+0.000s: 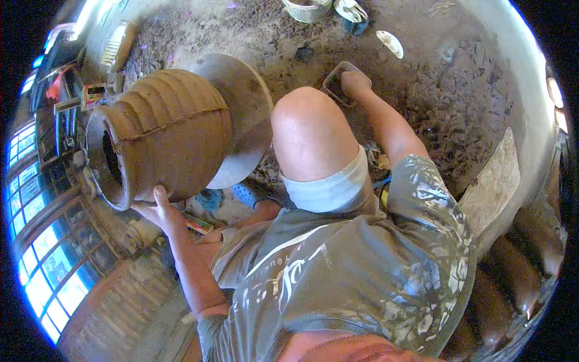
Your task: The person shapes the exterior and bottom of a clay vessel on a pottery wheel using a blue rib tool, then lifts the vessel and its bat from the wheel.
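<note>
A large brown clay pot point(175, 139) with broad ridges stands at the left on a round disc point(238, 90), its dark mouth showing toward the far left. My left hand point(158, 208) is against the pot just by its rim, thumb raised on the near side and fingers curving round the neck, partly hidden. Out ahead on the right, my right hand point(356, 83) is down at a small rectangular tub point(335, 84). Its fingers are hidden in or behind the tub, so what they hold cannot be made out. A raised seam line crosses the pot's side.
My bent knee point(310, 127) rises between the two hands. Muddy ground point(446, 90) spreads ahead, with a whitish bucket point(307, 9) and a pale half-round piece point(389, 44). A brush point(116, 45) lies far left. A pale board point(494, 181) leans right, near several dark rounded pots point(500, 301).
</note>
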